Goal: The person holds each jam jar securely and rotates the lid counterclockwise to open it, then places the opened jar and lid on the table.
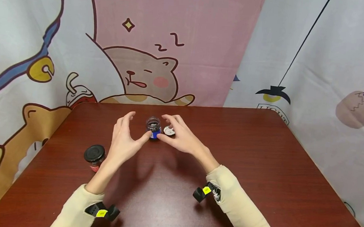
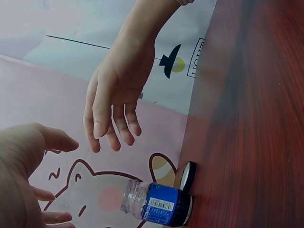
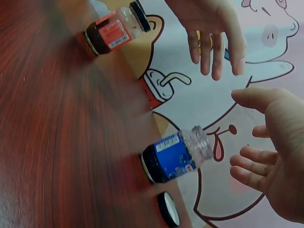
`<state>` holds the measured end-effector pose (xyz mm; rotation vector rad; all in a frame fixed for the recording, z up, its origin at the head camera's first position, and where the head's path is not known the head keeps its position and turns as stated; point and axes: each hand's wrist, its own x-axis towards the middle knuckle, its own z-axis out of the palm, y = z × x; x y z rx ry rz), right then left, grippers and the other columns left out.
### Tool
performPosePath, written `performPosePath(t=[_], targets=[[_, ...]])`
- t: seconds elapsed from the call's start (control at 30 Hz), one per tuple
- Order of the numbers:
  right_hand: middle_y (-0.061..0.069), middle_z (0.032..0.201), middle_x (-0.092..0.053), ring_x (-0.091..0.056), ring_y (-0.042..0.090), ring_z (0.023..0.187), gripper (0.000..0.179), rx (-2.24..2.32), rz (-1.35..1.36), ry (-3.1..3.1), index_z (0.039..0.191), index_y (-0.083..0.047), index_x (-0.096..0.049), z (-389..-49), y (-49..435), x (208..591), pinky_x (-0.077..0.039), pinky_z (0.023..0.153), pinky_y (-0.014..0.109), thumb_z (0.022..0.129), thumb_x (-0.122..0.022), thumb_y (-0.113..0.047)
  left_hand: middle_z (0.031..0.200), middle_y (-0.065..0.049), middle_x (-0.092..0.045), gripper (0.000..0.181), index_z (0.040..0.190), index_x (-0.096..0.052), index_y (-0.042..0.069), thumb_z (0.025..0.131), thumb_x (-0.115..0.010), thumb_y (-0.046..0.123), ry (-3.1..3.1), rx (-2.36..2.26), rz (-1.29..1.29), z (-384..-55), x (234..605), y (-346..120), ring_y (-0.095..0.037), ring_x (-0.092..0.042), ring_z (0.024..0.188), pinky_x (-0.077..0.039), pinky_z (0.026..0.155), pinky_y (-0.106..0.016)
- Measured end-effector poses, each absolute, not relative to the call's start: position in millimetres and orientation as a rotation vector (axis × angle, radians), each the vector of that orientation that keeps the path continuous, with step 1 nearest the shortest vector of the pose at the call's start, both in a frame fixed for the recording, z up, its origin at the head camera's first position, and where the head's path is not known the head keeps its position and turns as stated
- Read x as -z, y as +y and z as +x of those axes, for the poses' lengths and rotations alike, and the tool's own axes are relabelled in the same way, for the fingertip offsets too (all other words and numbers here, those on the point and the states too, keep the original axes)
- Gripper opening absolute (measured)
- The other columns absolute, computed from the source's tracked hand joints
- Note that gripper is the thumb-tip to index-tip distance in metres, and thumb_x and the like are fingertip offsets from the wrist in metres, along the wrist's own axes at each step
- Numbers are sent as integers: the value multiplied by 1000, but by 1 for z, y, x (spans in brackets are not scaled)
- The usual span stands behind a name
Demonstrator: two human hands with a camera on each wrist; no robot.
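A glass jar with a blue label (image 1: 155,134) stands upright and uncapped on the table, dark contents at its bottom. Its lid (image 1: 169,130) lies beside it on the right, white inside facing up. My left hand (image 1: 126,142) hovers to the near left of the jar, fingers spread and gently bent, holding nothing. On the other side, my right hand (image 1: 180,136) is raised with loose fingers, also holding nothing. In the right wrist view both hands show above the level of the open jar (image 3: 173,157), apart from it.
A second jar with a black lid (image 1: 94,153) and red label stands near my left forearm. The reddish-brown table (image 1: 248,149) reaches back to a printed cloth (image 1: 211,42) with cartoon animals. Each sleeve carries a black wrist camera.
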<state>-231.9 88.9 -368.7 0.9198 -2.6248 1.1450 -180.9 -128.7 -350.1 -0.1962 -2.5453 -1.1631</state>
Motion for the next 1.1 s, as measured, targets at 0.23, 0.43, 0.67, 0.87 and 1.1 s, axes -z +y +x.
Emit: performPosePath(t=[0.23, 0.43, 0.67, 0.87, 1.1], targets=[[10, 128, -49, -55, 14, 106, 64, -1185, 988, -2603, 146, -15, -47, -223, 77, 363, -50, 90, 28, 92, -75, -33, 141, -21, -43, 79, 147, -39, 5, 85, -79, 33, -2525, 1109, -201, -172, 350, -137, -41, -38, 128, -32, 103, -58], [16, 128, -49, -58, 17, 102, 65, -1227, 1052, -2590, 147, -13, -46, -217, 69, 362, -52, 85, 32, 92, -76, -31, 141, -22, -43, 81, 148, -39, 7, 84, -80, 36, -2524, 1068, -192, -162, 350, -147, -42, -38, 128, -31, 101, -62], [13, 135, -47, -58, 26, 111, 65, -1184, 1076, -2619, 148, -12, -45, -212, 60, 360, -49, 91, 38, 93, -72, -37, 142, -24, -42, 84, 150, -38, 8, 84, -79, 38, -2526, 1016, -182, -151, 349, -161, -46, -37, 127, -27, 100, -64], [6, 139, -45, -56, 17, 112, 66, -1086, 1112, -2671, 150, -16, -43, -208, 51, 361, -46, 99, 34, 95, -68, -44, 142, -26, -42, 87, 151, -37, 9, 82, -81, 38, -2534, 977, -163, -144, 352, -174, -49, -35, 128, -26, 98, -66], [5, 139, -46, -56, 8, 103, 66, -983, 1152, -2746, 152, -21, -41, -203, 41, 364, -49, 87, 30, 96, -63, -50, 141, -29, -41, 92, 152, -35, 7, 79, -83, 35, -2530, 957, -152, -138, 356, -190, -52, -36, 126, -25, 96, -67]])
